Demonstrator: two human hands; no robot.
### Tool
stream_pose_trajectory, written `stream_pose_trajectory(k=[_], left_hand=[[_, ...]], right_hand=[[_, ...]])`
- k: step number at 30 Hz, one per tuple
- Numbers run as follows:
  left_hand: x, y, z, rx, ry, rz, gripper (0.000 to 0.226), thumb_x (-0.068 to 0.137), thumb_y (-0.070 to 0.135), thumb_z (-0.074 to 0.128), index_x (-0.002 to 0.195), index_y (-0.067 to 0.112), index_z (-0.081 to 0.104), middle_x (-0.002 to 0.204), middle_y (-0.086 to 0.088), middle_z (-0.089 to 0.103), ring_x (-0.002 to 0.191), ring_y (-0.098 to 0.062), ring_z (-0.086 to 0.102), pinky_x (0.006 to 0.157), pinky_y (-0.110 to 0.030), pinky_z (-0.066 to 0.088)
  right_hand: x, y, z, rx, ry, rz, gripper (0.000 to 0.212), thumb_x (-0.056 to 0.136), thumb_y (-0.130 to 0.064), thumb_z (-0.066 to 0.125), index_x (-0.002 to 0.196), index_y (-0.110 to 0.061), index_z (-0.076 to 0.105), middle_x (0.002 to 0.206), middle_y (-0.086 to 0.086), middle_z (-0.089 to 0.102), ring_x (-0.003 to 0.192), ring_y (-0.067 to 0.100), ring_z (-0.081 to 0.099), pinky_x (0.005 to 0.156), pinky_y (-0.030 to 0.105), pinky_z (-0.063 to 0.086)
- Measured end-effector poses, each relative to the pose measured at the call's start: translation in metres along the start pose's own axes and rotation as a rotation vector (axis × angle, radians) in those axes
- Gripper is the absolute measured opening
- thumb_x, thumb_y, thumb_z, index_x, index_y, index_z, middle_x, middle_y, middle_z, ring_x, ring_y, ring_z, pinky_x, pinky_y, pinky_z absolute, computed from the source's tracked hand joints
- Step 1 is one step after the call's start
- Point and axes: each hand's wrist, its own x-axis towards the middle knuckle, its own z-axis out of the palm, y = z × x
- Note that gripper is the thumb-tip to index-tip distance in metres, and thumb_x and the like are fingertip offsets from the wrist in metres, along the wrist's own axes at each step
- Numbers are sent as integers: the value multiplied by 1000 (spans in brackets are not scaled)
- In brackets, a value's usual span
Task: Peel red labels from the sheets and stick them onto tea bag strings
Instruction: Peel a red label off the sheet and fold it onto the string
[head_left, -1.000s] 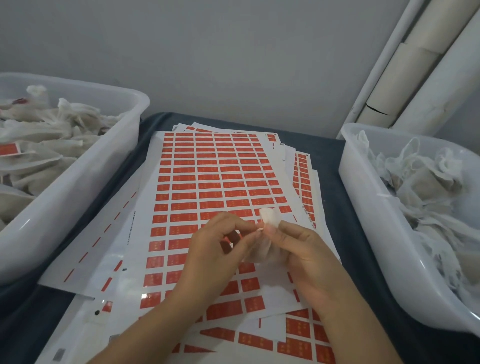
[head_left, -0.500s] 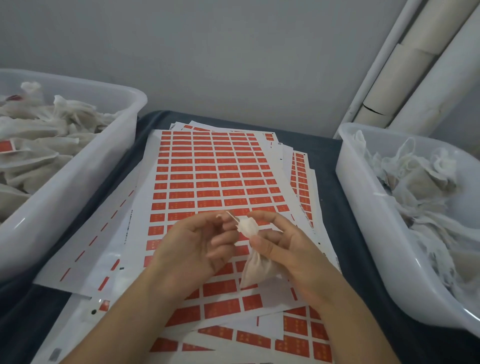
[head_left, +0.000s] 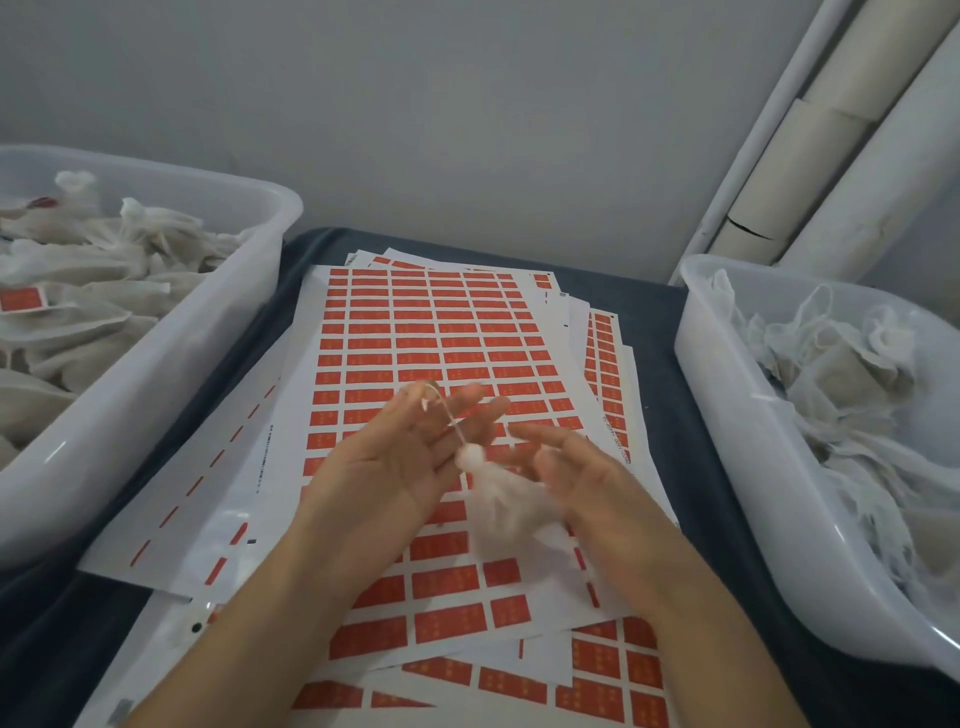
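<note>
At the middle of the frame, over the label sheets (head_left: 436, 332), the left hand (head_left: 395, 467) spreads its fingers wide, the string (head_left: 448, 413) draped across them. The tea bag (head_left: 498, 499) hangs between both hands; whether the blurred right hand (head_left: 587, 483) grips it, I cannot tell.

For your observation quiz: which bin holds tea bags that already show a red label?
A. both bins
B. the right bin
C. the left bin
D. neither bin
C: a red label lies among the bags in the left bin; the right bin shows only white bags.
</note>
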Motion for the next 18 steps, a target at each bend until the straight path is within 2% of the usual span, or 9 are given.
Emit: stream_pose_trajectory(k=[1,3,4,6,9,11,12,15,18], left_hand=[[-1,2,0,-34,-17,33,30,88,29,46,72,22,70,79,0,69,81,-15,68,80,-33,55],[-2,5,-1,42,50,99,30,89,28,45,67,18,64,59,0,56,58,-13,58,67,-30,54],[-2,5,0,105,103,128,29,88,30,47,66,17,61,55,-1,50,53,-13,52,61,-28,52],[-1,4,3,204,193,171,24,84,34,52,71,17,62,53,-1,45,47,-12,44,52,-20,47],[-3,0,7,475,269,295,24,74,40,59,97,34,65,61,7,55,54,-9,52,55,-11,46],[-5,-6,8,697,281,361,27,72,43,59,99,43,64,74,15,61,70,-5,59,58,-9,47],[-6,-9,10,779,281,388,26,71,45,59,96,44,65,77,17,62,75,-3,60,58,-7,46],[-8,-16,16,882,259,440,21,71,43,58,91,43,64,73,19,62,73,-3,59,56,-6,46],[-8,-17,17,979,233,522,20,72,39,58,91,42,61,75,25,63,73,-3,59,57,-4,45]], right_hand=[[2,1,-5,13,110,12,42,70,-68,49,107,-51,52,101,-37,60,91,-13,60,68,10,50],[6,7,-19,12,361,51,30,78,-61,53,102,-44,55,97,-29,63,82,-2,65,57,10,46],[8,11,-26,-67,459,63,23,83,-55,54,101,-42,54,98,-29,61,77,0,63,53,9,42],[11,19,-34,-262,540,110,21,87,-46,56,106,-41,49,111,-22,56,78,-1,55,56,11,39],[13,30,-35,-414,527,155,34,87,-44,57,118,-36,48,123,-11,56,89,5,57,69,19,45],[12,32,-35,-435,527,152,37,86,-45,58,120,-35,48,122,-11,57,94,9,60,77,26,49],[12,32,-35,-418,525,149,35,85,-45,59,117,-36,49,117,-14,58,91,8,61,75,26,49],[11,24,-38,-251,476,189,26,83,-41,65,102,-41,47,95,-23,54,74,2,60,57,19,46],[9,15,-45,47,326,272,31,79,-34,72,105,-34,55,93,-14,68,76,16,70,68,36,56]])
